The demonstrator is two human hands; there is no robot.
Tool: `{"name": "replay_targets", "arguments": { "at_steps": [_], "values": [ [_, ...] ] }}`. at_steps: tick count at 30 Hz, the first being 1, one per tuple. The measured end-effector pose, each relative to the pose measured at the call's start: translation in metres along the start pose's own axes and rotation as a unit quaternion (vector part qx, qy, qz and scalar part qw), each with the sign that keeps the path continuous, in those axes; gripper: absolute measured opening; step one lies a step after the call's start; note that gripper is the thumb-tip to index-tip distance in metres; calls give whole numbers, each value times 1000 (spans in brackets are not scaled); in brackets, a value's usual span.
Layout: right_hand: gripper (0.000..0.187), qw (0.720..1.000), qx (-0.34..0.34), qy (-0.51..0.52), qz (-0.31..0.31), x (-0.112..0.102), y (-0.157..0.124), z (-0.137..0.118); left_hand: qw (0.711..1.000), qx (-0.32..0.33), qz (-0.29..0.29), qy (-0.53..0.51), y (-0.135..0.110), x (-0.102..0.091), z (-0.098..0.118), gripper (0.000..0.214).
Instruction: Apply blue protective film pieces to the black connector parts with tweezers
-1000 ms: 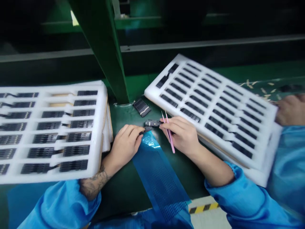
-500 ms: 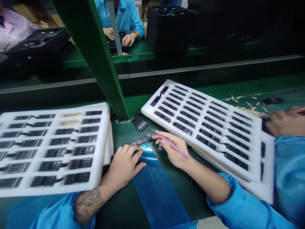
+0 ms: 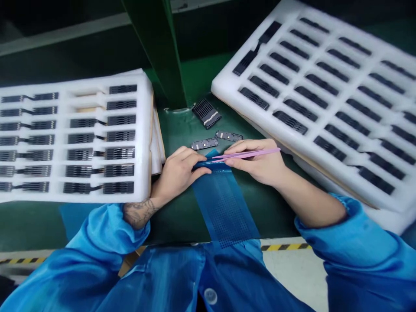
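A strip of blue film (image 3: 227, 203) runs from the bench toward my lap. My left hand (image 3: 180, 171) pinches the film's raised, folded far end between thumb and fingers. Pink tweezers (image 3: 256, 153) lie across my right hand (image 3: 256, 164), which is closed around them, their tips over the same fold of film. Just beyond the fold, two small dark flat parts (image 3: 205, 144) rest on the green bench. Behind them sits a stack of black parts (image 3: 206, 113) with a pale stripe. Whether the tweezers grip anything is too small to tell.
At left stands a stack of white foam trays (image 3: 143, 143) with black parts in the slots. Another foam tray stack (image 3: 224, 82) lies angled at right, close to my right forearm. A green post (image 3: 169, 65) rises behind the stack of black parts.
My view has tipped downward. The film's far end, flat before, is now lifted and folded in my left fingers. My right hand has brought the tweezers from the small dark parts to the film.
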State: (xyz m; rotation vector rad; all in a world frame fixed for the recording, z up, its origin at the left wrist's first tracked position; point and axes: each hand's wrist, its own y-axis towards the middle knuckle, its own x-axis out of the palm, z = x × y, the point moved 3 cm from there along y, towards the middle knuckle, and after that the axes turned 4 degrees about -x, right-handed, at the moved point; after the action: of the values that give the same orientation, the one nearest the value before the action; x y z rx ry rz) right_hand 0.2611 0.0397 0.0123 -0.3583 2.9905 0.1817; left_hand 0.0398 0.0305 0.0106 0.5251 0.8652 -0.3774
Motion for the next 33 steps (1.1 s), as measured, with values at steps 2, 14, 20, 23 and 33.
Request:
{"name": "replay_targets", "arguments": {
  "at_steps": [2,14,20,23,33],
  "values": [
    [17,1000,0,4,-7,2,0,0,1000,11,10,-4,0,-1,0,27],
    [17,999,-10,4,-31,8,0,0,998,-23,8,-55,14,5,4,31],
    [16,1000,0,1,-26,10,0,-1,998,-21,7,-61,16,6,6,35],
    [15,1000,-1,4,-28,11,-1,-2,998,-25,6,-58,15,6,5,37],
    [11,999,-13,-24,-36,10,-1,-3,998,-21,0,-63,15,6,6,35]
  ]
}}
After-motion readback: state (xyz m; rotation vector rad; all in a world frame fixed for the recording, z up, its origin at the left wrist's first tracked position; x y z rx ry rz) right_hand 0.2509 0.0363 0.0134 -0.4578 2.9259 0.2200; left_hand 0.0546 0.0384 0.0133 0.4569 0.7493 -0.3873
